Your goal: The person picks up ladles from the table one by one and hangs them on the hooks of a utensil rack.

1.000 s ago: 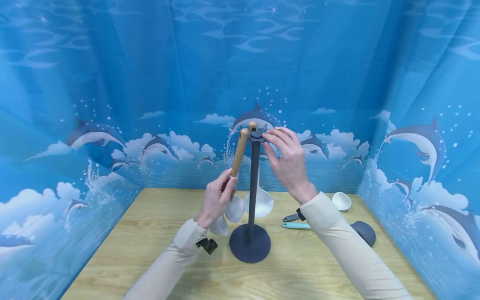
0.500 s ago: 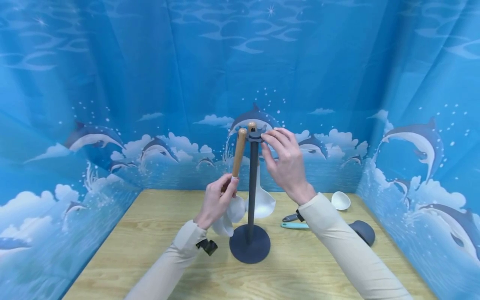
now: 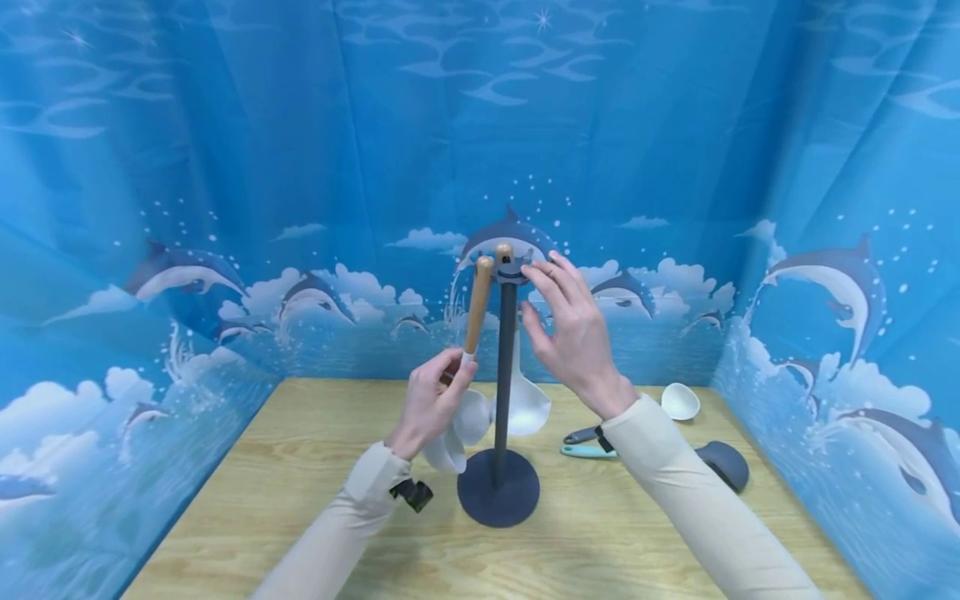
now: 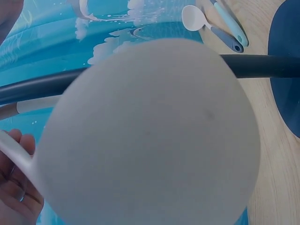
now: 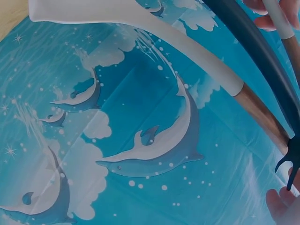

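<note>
My left hand (image 3: 431,400) grips the white neck of a wood-handled ladle (image 3: 478,312). Its handle points up beside the top of a dark utensil stand (image 3: 505,375), and in the left wrist view its round white bowl (image 4: 154,136) fills the middle. My right hand (image 3: 573,333) has its fingertips at the stand's hooked top, thumb and index finger apart. A dark hook (image 5: 291,164) shows near those fingers in the right wrist view. Another white ladle (image 3: 528,404) with a wooden handle hangs behind the post.
Right of the stand's round base (image 3: 498,496), a mint-handled utensil (image 3: 588,451) and a white spoon (image 3: 680,402) lie on the wooden table (image 3: 300,500). A dark rounded utensil head (image 3: 723,467) lies there too, partly behind my right sleeve. Dolphin-printed curtains enclose the table.
My right thumb has moved down from the index finger, and its other fingers have spread. The ladle's white bowl has shifted slightly right toward the post; my left hand keeps its hold.
</note>
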The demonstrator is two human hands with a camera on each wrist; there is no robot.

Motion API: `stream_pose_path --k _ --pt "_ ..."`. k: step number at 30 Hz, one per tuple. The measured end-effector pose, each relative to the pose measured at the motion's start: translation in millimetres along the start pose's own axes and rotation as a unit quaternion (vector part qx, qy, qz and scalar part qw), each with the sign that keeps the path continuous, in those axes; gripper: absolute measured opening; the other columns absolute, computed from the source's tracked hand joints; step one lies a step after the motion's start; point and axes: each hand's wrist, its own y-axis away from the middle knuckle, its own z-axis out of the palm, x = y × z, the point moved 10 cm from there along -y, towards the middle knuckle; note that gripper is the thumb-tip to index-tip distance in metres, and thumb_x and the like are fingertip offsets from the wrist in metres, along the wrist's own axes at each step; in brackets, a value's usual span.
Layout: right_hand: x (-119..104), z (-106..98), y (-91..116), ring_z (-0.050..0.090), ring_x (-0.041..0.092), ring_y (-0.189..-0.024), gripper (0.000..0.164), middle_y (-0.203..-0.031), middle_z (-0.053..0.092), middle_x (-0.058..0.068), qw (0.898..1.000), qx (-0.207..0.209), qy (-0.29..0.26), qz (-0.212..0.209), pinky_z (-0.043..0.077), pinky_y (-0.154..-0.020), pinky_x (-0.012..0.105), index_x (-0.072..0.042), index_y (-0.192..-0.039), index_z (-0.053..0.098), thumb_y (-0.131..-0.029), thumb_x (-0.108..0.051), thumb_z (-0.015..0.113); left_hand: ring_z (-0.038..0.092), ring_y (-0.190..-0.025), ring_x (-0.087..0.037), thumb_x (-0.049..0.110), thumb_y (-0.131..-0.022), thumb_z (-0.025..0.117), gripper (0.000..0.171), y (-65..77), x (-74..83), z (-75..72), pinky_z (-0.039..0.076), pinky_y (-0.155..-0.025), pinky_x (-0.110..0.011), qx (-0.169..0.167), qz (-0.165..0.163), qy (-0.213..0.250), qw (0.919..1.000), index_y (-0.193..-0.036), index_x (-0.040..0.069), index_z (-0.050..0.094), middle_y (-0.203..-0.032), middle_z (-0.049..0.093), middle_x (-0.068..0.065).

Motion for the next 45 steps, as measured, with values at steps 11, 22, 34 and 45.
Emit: stream_pose_path --k 11,22,34,45 --pt "10.0 0.9 16.7 0.038 0.031 -0.143 0.059 -0.156 0.034 0.016 1.0 -0.011 -0.026 0.007 0.053 -0.082 0.043 -0.006 -0.148 0.039 -0.093 -0.004 0.061 0.063 -0.073 -0.012 0.028 -0.101 0.056 0.028 2.0 -1.3 -1.6 0.053 -0.066 -0.026 0.003 -0.003 -0.002 1.0 -0.119 0.01 0.067 -0.09 0.071 -0.006" --pt "49.9 10.9 51.4 0.044 0.036 -0.136 0.062 -0.151 0.04 0.018 0.995 -0.061 -0.01 0.078 0.04 -0.108 0.054 -0.008 -0.152 0.031 -0.096 -0.011 0.058 0.064 -0.074 -0.016 0.026 -0.102 0.055 0.028 -2.0 4.4 -4.7 0.055 -0.066 -0.031 0.005 0.024 0.0 0.9997 -0.121 0.009 0.065 -0.092 0.07 -0.007" --pt "99.4 49.9 132.4 0.052 0.039 -0.125 0.045 -0.143 0.049 0.017 0.952 -0.248 0.024 0.178 0.046 -0.097 0.057 -0.008 -0.144 0.047 -0.101 -0.022 0.054 0.063 -0.076 -0.016 0.021 -0.101 0.056 0.025 -6.7 8.2 -11.9 0.053 -0.065 -0.029 0.022 0.037 0.004 0.9991 -0.122 0.011 0.065 -0.093 0.071 -0.006" --pt "121.7 72.3 191.2 0.062 0.037 -0.113 0.04 -0.128 0.063 0.018 0.892 -0.399 0.039 0.207 0.052 -0.087 0.053 -0.004 -0.134 0.058 -0.096 -0.019 0.062 0.064 -0.079 -0.018 0.024 -0.102 0.054 0.026 -15.0 12.4 -19.2 0.054 -0.068 -0.033 0.033 0.041 0.0 0.9986 -0.121 0.01 0.065 -0.098 0.071 -0.007"
